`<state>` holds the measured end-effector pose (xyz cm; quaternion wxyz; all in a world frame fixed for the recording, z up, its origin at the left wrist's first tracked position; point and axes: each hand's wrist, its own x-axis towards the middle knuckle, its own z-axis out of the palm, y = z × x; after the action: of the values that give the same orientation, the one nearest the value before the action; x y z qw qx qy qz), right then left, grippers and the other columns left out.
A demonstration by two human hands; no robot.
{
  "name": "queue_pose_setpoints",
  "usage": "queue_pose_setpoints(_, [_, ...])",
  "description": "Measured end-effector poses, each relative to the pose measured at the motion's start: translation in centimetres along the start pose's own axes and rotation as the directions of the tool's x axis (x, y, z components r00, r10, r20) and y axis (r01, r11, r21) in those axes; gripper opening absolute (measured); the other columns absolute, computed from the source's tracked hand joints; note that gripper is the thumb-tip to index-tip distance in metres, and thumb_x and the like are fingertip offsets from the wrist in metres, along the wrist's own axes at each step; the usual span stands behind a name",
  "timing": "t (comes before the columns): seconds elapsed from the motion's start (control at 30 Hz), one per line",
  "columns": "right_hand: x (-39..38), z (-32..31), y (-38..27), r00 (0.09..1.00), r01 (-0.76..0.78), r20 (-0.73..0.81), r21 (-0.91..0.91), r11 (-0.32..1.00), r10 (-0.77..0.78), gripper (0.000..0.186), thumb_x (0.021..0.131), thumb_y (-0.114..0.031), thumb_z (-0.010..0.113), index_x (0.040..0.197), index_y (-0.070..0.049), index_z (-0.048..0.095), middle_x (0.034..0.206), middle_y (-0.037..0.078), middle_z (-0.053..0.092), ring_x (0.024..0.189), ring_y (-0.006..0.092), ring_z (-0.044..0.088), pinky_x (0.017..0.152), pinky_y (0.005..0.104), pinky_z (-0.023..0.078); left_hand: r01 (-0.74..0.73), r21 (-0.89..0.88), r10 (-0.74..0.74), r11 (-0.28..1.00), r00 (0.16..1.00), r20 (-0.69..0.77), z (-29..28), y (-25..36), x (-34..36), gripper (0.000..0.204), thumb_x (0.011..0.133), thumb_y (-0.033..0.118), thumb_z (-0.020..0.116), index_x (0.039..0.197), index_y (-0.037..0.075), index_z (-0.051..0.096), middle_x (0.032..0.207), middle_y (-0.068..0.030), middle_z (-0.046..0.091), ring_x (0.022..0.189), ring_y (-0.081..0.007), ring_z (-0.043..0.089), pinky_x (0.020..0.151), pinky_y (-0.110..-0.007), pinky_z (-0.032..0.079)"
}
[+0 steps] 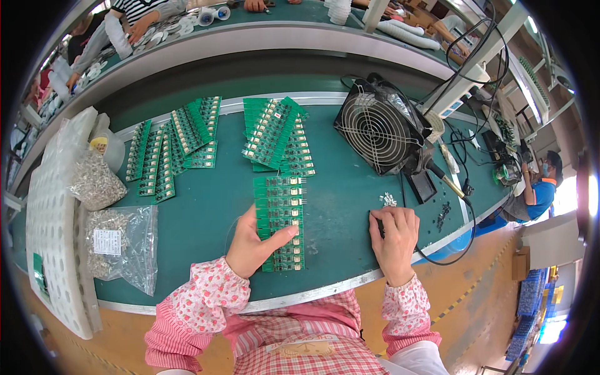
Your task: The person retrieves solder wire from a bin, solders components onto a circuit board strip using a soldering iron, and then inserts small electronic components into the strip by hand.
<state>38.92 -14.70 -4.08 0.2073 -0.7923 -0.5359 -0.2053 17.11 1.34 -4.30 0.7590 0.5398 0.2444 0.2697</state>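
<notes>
My left hand point(250, 245) grips a long green circuit board panel point(275, 199) near the bench's front edge. Its thumb lies across the panel's face, and the other fingers go underneath. White connectors run in a row along the panel, with thin pins sticking out at its right side. To the right, my right hand point(395, 240) rests on the green bench top, fingers curled and pressed together. Whatever lies under those fingertips is mostly hidden. Just beyond them is a small pile of white connectors point(388, 199).
Stacks of green panels point(187, 134) lie at the back left, with more panels point(272, 134) at back centre. A black fan point(378, 128) and a soldering iron point(445, 180) with its cord stand right. Bags of small parts point(122, 240) and white foam point(53, 219) line the left. Other people work beyond.
</notes>
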Motion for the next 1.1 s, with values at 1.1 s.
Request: queue_pose_setpoints(1.1, [2.7,2.0,-9.0,0.745,-0.657,0.664,0.748,-0.098,0.066,0.017,0.098,-0.017,0.059,0.103,-0.001,0.055,0.094,0.002,0.062,0.087,0.0078,0.059,0.075,0.0235,0.050,-0.090,0.191,0.093,0.977,0.996,-0.002,0.4,0.0,-0.3,0.039,0.084,0.007,0.072,0.120,0.001,0.055,0.106,-0.0055,0.067,0.094,-0.0114,0.064,0.082,-0.029,0.052])
